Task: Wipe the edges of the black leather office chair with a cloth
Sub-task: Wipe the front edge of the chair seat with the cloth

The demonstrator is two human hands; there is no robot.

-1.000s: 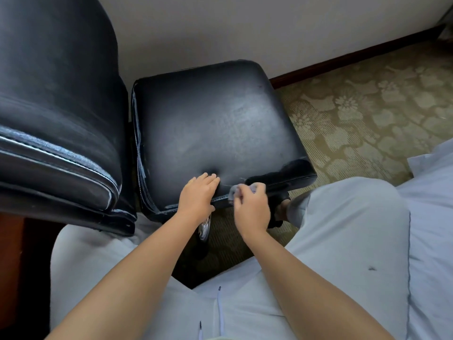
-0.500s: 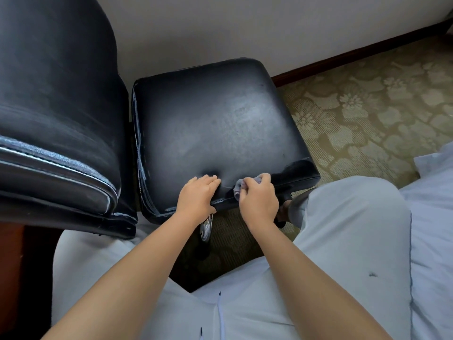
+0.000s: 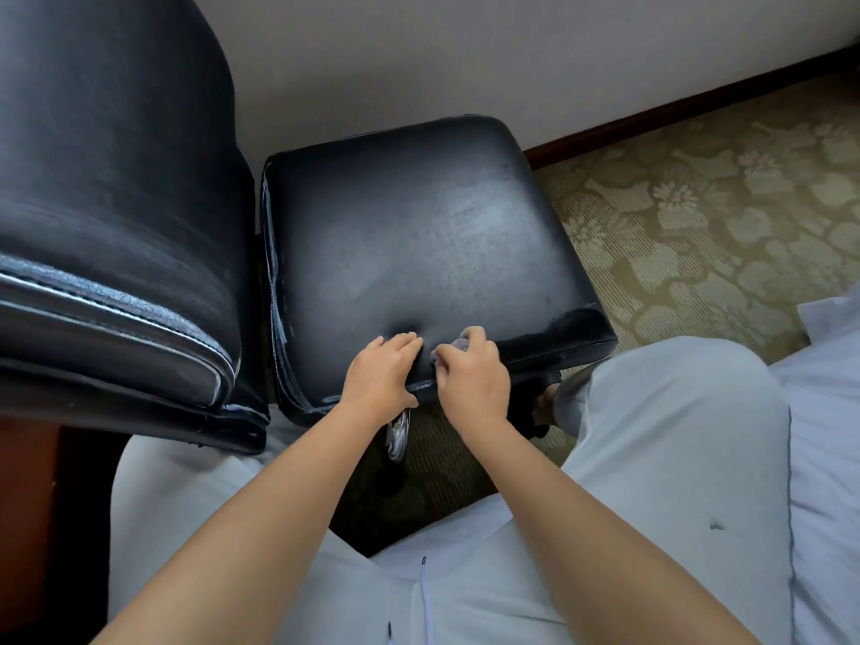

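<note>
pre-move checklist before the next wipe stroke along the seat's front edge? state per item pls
1. Cloth in hand: ok, right hand grips it bunched, only a bit shows.
2. Cloth touching the seat at its front edge: ok.
3. Seat braced: ok, left hand rests flat on the front edge beside the right.
4. Front edge toward the right corner unobstructed: ok.
5. Left side seam clean: not ok, pale streaks show.
6. Cloth still clean: cannot tell, mostly hidden.

black chair (image 3: pixel 419 235), grey cloth (image 3: pixel 460 343), olive floral carpet (image 3: pixel 698 216)
</note>
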